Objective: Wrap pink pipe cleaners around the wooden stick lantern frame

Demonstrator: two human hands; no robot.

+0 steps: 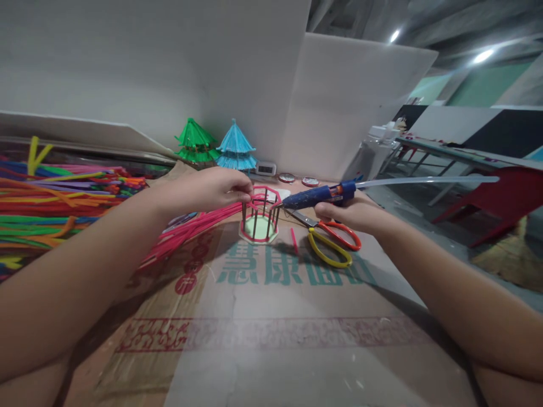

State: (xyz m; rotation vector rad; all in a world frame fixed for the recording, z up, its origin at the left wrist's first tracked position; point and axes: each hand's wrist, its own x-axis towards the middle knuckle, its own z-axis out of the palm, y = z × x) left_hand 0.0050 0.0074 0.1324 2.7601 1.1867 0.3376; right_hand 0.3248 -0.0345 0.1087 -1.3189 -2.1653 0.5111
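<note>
A small octagonal pavilion frame (259,217) of dark posts, a pink top ring and a pale green base stands on the flattened cardboard (271,316). My left hand (212,189) is closed, its fingertips pinching the pink ring at the frame's left top edge. My right hand (354,212) is wrapped round a blue glue gun (316,196) with a long clear glue stick (424,181) out its back. The gun's nozzle points at the frame's right top edge.
Scissors with red and yellow handles (333,240) lie right of the frame, a short pink piece (294,240) beside them. Pink pipe cleaners (190,229) and a many-coloured heap (55,198) lie left. Green (194,141) and blue (235,147) pavilion models stand by the white wall. A red chair (504,198) is at the right.
</note>
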